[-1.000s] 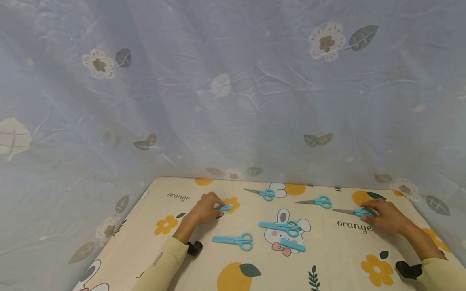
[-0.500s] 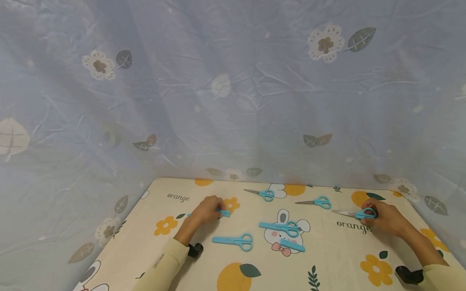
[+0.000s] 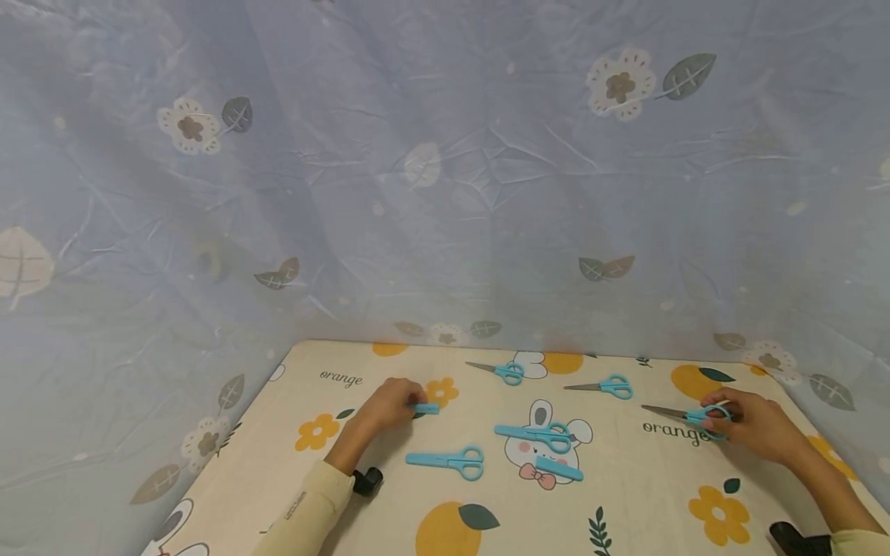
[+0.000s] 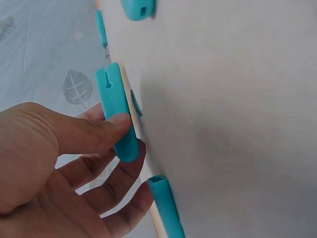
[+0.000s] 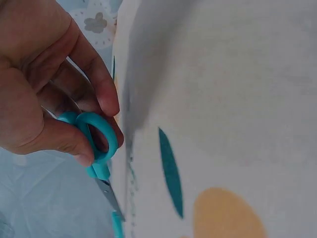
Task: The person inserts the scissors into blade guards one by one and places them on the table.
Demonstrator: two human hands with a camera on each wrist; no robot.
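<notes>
My left hand (image 3: pixel 391 405) pinches a blue scissors sheath (image 4: pixel 115 106) between thumb and fingers, its slotted end pointing away from the palm. Another blue sheath (image 4: pixel 167 206) lies on the cloth by the lower fingers in the left wrist view; in the head view it is hidden. At the right, my right hand (image 3: pixel 754 425) holds a pair of scissors (image 3: pixel 691 415) by the blue handle loops. Its bare metal blades are closed and point left. In the right wrist view the thumb presses on the scissors' handle (image 5: pixel 106 156).
Bare-bladed scissors (image 3: pixel 511 372) and another such pair (image 3: pixel 615 386) lie at the back. Nearer are sheathed scissors (image 3: pixel 445 460), a second sheathed pair (image 3: pixel 535 435) and a loose sheath (image 3: pixel 558 469). A patterned cloth covers the table (image 3: pixel 348 510); a curtain (image 3: pixel 445 232) hangs behind.
The right hand has shifted right and slightly nearer with the scissors. My left hand has come slightly nearer, still pinching its sheath, which has turned a little.
</notes>
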